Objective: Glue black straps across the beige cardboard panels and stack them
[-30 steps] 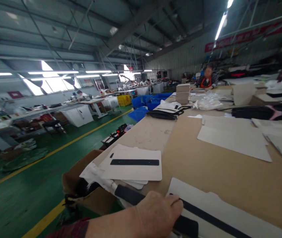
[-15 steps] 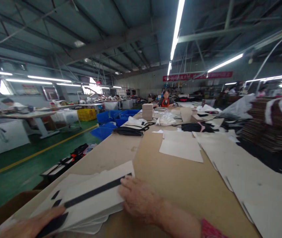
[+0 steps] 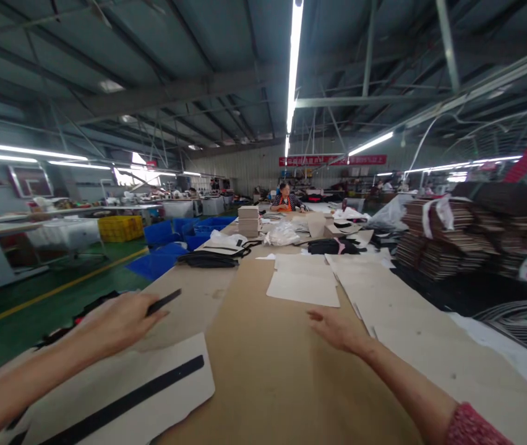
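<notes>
My left hand (image 3: 117, 318) is raised over the left side of the table, its fingers closed on a narrow black strip (image 3: 167, 300) that sticks out beyond them. Below it, at the near left, lies a pile of off-white sheets; the top sheet (image 3: 171, 386) has a long black band (image 3: 138, 395) across it. My right hand (image 3: 335, 327) hovers over the brown table (image 3: 263, 364), fingers stretched out and apart, holding nothing. Just past its fingertips lies a pale sheet (image 3: 304, 281) with an uneven edge.
Long pale sheets (image 3: 412, 321) cover the right side of the table. Farther off are a black bundle (image 3: 210, 256), crumpled clear plastic (image 3: 282, 233) and a stack of beige blocks (image 3: 248, 221). Stacked brown panels (image 3: 444, 238) stand right. Another person (image 3: 286, 199) sits at the far end.
Both hands have left the pile of sheets. My left hand has risen and now grips a black strip; my right has moved forward, toward the pale sheet. The view has turned rightward.
</notes>
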A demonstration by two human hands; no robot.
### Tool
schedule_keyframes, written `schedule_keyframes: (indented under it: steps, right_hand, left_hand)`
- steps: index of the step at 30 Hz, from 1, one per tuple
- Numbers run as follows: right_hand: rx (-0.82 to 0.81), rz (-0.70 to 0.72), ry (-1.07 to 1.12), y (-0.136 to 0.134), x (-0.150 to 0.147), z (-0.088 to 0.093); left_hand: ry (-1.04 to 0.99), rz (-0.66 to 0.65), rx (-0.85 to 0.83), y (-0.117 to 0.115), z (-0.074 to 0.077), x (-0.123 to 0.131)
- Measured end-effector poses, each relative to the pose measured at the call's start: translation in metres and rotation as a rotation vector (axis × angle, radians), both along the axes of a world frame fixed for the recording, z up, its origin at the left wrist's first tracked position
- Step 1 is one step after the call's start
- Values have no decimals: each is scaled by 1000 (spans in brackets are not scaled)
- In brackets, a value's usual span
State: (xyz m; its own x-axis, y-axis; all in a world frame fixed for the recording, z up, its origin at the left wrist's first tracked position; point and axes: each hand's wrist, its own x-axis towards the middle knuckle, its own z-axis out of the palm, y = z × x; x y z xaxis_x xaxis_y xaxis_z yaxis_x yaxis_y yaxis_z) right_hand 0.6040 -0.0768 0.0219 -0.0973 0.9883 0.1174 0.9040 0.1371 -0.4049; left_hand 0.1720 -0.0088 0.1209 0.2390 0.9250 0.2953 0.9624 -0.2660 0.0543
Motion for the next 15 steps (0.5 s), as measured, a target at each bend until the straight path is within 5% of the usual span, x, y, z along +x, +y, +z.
schedule_keyframes:
  steps: [3,7,11,15]
  right_hand:
    - [13,-194,-46,25,53,2]
    - [-7,-377,-126,83,102,-6]
    - [-50,-454,-202,140,129,-27]
    - [-111,-483,-271,180,143,-52]
  left_hand:
    - [159,-104,-135,51,-4,81]
    - [101,-170,-224,124,-44,175]
    - [6,-199,-324,190,-92,241]
    - [-90,-172,-392,237,-122,287]
